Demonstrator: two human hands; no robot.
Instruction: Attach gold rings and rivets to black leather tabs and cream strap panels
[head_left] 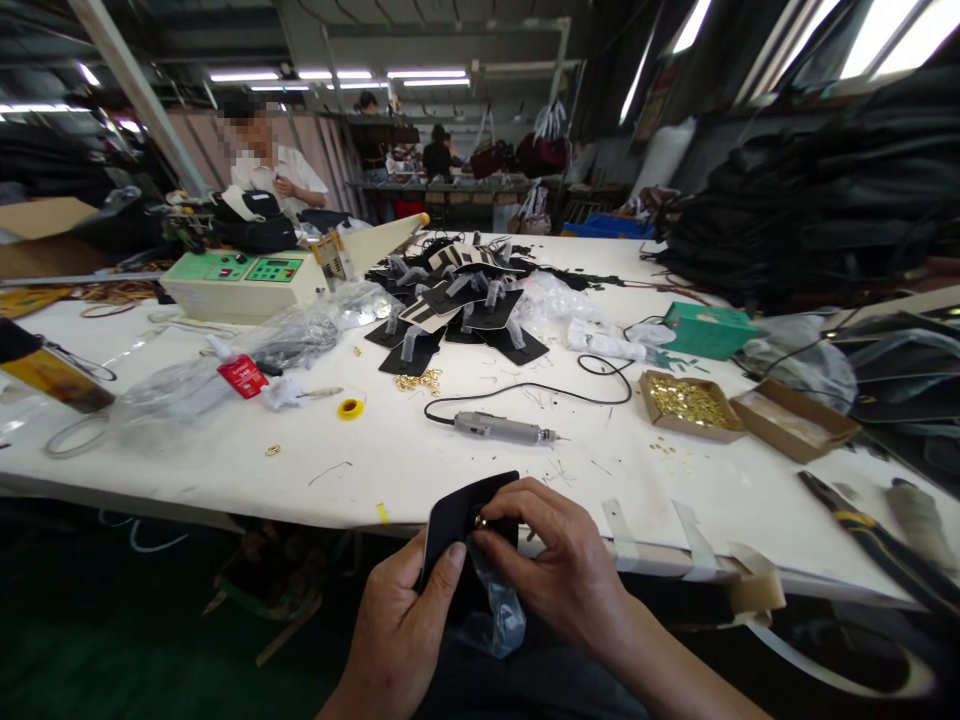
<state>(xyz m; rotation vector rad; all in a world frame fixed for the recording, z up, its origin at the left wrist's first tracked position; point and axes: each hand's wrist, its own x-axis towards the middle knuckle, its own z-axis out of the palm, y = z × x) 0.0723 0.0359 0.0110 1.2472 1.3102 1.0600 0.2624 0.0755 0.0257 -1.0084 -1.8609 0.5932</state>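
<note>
My left hand [409,620] grips a black flat panel [452,515] by its near left edge, thumb on the face. The panel is tilted up just in front of the table edge. With thumb and forefinger pinched together, my right hand [559,560] holds a small gold-coloured metal piece [480,521] against the panel's face. Its exact kind is too small to make out. Clear plastic wrap [501,612] hangs from the panel below my right fingers. Beyond the panel, a grey electric screwdriver [501,428] lies on the white table [390,450], its black cord looping behind it.
Similar black panels [457,300] are heaped mid-table, beside loose gold pieces [418,382]. A cardboard box of gold pieces [690,405], a green box [709,330] and pliers [862,520] are at right. A yellow tape roll [350,409] and a control machine [244,285] are left. A co-worker [274,170] is behind.
</note>
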